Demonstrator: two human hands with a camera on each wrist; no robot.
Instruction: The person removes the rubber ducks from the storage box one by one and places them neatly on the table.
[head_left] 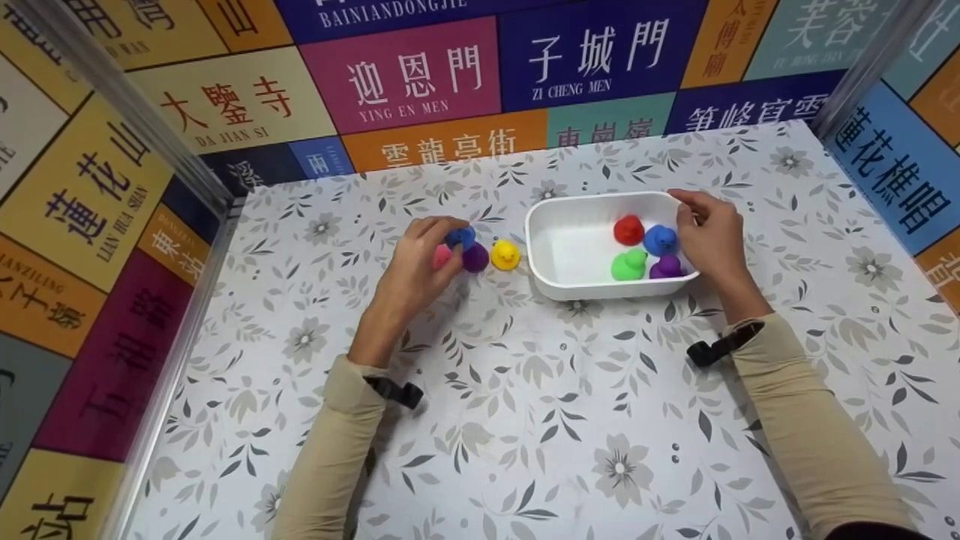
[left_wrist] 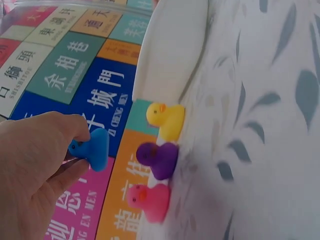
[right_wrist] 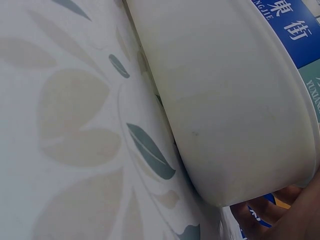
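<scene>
My left hand (head_left: 414, 266) pinches a blue rubber duck (left_wrist: 98, 149) between thumb and fingers, held above the table. Just beyond it stand a pink duck (left_wrist: 152, 201), a purple duck (left_wrist: 162, 159) and a yellow duck (left_wrist: 171, 121) in a row. The yellow one is closest to a white plastic box (head_left: 562, 289). My right hand (head_left: 716, 238) grips the right end of this box at its rim, fingers against the outer wall. Inside the box are a red duck (head_left: 628, 230), another blue duck (head_left: 661, 240), a green duck (head_left: 629, 265) and another purple duck (head_left: 666, 267), all toward the right end.
A white cloth with grey flowers and leaves covers the table (head_left: 525, 420). Upright panels with coloured sign-like blocks (head_left: 420, 79) border the back and both sides. Each wrist wears a dark strap with a small camera (head_left: 405, 393).
</scene>
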